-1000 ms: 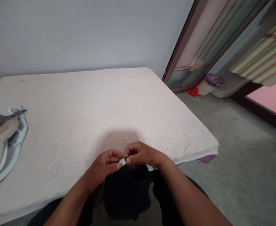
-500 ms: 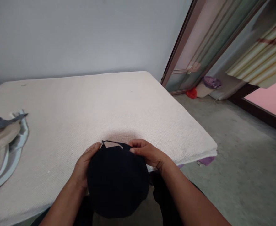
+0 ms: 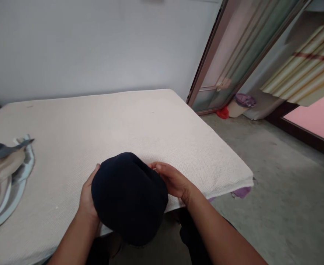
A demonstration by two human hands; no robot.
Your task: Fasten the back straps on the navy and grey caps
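A dark navy cap [image 3: 130, 198] is held crown up over the front edge of the bed. My left hand [image 3: 88, 198] cups its left side, the thumb along the rim and the other fingers hidden beneath. At the right rim, my right hand [image 3: 171, 178] has its fingers bent against the cap, the fingertips partly hidden behind it. The cap's underside and its back strap do not show.
A stack of what look like hats [image 3: 7, 173], in grey, beige and pale blue, lies on the left of the white-covered bed [image 3: 109, 117]. Beyond the bed's right side are a glass door [image 3: 217, 66], a waste bin [image 3: 240, 106], a red item [image 3: 222, 112] and a curtain [image 3: 302, 70].
The cap has tipped and moved up and left, so its back opening and strap no longer show. My left hand has slid down from the strap to the cap's side.
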